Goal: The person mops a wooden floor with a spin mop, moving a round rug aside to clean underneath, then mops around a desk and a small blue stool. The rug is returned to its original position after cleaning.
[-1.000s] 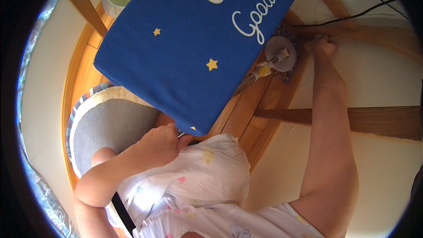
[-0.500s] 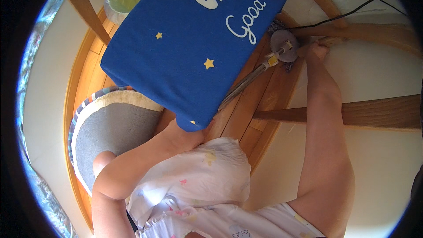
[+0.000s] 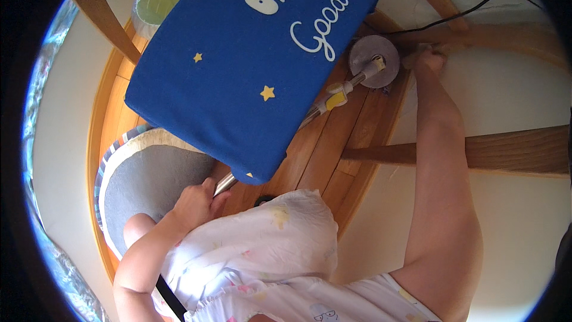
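My left hand (image 3: pixel 198 206) is closed around the metal handle of a mop (image 3: pixel 223 184). The handle runs up under a blue fabric cover (image 3: pixel 226 92) with yellow stars and white lettering, which hides its middle. Past the cover, the shaft shows a yellow clip and ends at a round greyish-purple mop head (image 3: pixel 374 62) above the wooden floor. Out to the far right, my right hand (image 3: pixel 430 62) is closed low beside a curved wooden rail (image 3: pixel 494 45). Something tan shows at its fingers, too unclear to name.
A grey round cushion (image 3: pixel 155 173) with a striped edge lies at left. Behind the blue cover stands a lined yellow-green bin (image 3: pixel 158 0). Black cables (image 3: pixel 459 22) cross at upper right. A wooden leg (image 3: pixel 512 152) juts in from the right.
My left hand has drawn back toward me and to the left, baring the handle's end. The mop head has shifted slightly left and tilted, showing more of its disc. My right hand has barely moved.
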A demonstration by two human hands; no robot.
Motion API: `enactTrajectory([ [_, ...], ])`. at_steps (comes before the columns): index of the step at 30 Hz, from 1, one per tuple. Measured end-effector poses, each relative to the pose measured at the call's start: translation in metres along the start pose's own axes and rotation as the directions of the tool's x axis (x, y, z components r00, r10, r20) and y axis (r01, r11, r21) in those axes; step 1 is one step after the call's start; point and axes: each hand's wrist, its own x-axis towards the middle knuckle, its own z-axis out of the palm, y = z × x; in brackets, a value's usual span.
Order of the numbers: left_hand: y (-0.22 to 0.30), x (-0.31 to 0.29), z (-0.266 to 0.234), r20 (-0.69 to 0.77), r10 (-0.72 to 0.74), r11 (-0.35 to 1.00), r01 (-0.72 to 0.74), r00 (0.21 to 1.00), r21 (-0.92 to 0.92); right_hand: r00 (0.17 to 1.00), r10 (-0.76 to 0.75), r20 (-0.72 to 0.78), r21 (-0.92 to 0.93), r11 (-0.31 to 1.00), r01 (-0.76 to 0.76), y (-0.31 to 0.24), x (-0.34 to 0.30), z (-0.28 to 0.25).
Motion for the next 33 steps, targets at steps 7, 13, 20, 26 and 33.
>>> enactTrajectory([
  [7,-0.009,-0.044,-0.026,0.066,0.007,0.986,-0.018,0.998,0.166,0.994,-0.089,-0.069,-0.055,0.995,0.086,0.048,0.047,0.025],
  [13,-0.005,-0.065,-0.03,0.131,-0.082,0.976,0.053,0.988,0.211,0.997,-0.045,-0.068,-0.101,0.994,0.038,0.074,0.059,0.05],
  [20,0.015,-0.081,-0.043,0.228,-0.301,0.938,0.245,0.926,0.244,0.998,-0.06,0.032,-0.161,0.985,0.065,0.038,0.016,0.034],
  [26,0.018,-0.077,-0.043,0.278,-0.358,0.929,0.309,0.891,0.206,0.988,0.004,0.153,-0.265,0.964,0.037,0.038,0.029,0.045],
  [33,0.027,-0.075,-0.043,0.3,-0.39,0.917,0.339,0.87,0.209,0.685,-0.196,0.701,-0.67,0.147,0.728,0.043,0.039,0.063],
])
